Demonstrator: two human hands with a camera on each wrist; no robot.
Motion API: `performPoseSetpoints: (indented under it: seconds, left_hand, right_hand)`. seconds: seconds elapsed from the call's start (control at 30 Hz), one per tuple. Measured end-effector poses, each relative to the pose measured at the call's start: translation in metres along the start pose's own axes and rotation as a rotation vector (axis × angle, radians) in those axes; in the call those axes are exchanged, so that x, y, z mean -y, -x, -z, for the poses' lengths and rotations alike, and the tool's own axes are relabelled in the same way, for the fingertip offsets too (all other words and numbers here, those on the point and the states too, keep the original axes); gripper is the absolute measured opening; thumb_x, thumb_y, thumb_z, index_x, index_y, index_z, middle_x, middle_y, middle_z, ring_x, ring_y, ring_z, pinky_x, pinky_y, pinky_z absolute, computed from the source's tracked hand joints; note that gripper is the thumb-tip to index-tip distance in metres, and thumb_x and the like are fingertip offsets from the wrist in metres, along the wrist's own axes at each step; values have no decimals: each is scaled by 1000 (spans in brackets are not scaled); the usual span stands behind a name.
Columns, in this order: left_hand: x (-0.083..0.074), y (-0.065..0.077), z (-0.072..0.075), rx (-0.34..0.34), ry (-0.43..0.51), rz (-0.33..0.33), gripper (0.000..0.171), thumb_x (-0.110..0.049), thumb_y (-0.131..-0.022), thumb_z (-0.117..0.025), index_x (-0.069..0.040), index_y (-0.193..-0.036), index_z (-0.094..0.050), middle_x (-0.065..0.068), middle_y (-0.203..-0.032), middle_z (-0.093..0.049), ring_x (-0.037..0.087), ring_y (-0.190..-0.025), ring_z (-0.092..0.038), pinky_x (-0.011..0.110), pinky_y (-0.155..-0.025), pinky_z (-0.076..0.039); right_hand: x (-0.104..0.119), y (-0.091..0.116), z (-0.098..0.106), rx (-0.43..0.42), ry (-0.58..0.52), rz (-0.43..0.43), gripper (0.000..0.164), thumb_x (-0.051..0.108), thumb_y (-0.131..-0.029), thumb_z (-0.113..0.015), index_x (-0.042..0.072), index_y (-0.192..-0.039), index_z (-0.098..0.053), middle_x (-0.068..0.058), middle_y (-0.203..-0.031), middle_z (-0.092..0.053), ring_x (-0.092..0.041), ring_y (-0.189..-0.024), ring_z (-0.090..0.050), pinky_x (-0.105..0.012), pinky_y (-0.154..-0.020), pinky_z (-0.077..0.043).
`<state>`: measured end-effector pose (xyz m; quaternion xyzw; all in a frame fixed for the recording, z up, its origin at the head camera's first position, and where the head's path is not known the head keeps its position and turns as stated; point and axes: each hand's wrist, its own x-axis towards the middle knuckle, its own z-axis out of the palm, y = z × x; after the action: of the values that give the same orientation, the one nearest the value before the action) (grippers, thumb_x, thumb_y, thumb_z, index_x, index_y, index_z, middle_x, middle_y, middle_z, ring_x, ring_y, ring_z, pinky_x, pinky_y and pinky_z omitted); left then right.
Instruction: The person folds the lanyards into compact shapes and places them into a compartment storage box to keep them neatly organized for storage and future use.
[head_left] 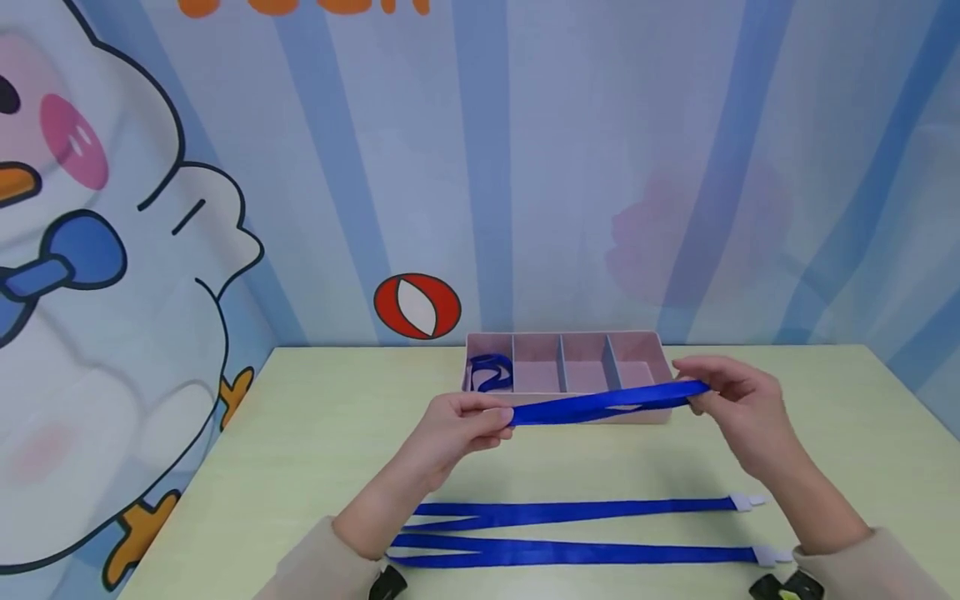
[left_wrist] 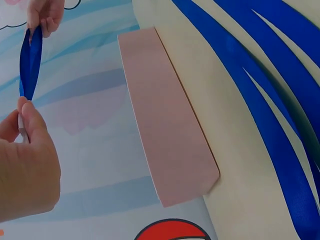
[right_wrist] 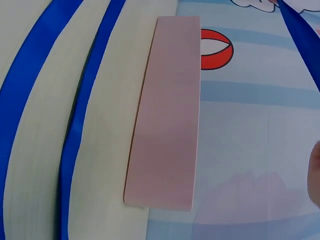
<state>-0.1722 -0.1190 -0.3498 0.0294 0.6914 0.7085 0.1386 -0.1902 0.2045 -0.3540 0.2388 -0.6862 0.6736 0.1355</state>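
Observation:
A blue lanyard (head_left: pixel 600 404) is stretched, doubled, between both hands above the table. My left hand (head_left: pixel 457 433) pinches its left end between thumb and fingers; a whitish clip (left_wrist: pixel 21 125) shows between those fingertips in the left wrist view. At the other end, my right hand (head_left: pixel 738 408) grips the strap near its fold. In the right wrist view only a sliver of a hand (right_wrist: pixel 314 175) shows, with the strap (right_wrist: pixel 300 42) at the upper right corner. Below the hands, two more blue lanyards (head_left: pixel 570 510) lie side by side, their whitish clips (head_left: pixel 765 556) to the right.
Behind the hands a pink box (head_left: pixel 480 404) with several compartments stands near the table's back edge. One coiled blue lanyard (head_left: pixel 491 372) sits in its leftmost compartment. A printed backdrop (head_left: pixel 570 167) rises behind the pale table (head_left: pixel 337 417).

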Motion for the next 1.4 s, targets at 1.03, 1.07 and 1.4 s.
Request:
performPoseSetpoints:
  seconds: [1.03, 1.07, 1.4]
  left_hand:
    - [-6, 14, -7, 86, -13, -13, 24, -12, -88, -65, 6, -104, -65, 7, -83, -69, 13, -75, -67, 27, -74, -54]
    - [-6, 14, -8, 91, -13, -13, 24, -12, -88, -65, 6, -104, -65, 7, -83, -69, 13, -75, -67, 26, -74, -54]
    - [-1, 3, 4, -17, -66, -5, 23, -13, -88, -65, 3, -104, -67, 7, -84, -69, 15, -78, -67, 26, -75, -54]
  right_hand:
    - [-6, 6, -20, -281, 719, 316, 28, -15, -80, -54, -1, -99, -69, 0, -74, -49, -1, -57, -38, -13, -49, -33]
    - [-7, 5, -21, -307, 732, 341, 27, -14, -80, -53, -1, -97, -69, -1, -71, -49, -2, -57, -37, -14, -49, -31]
    - [-6, 3, -4, 99, 415, -16, 15, -2, -94, -47, -1, -94, -61, -4, -75, -55, -14, -59, -50, -20, -53, -45]
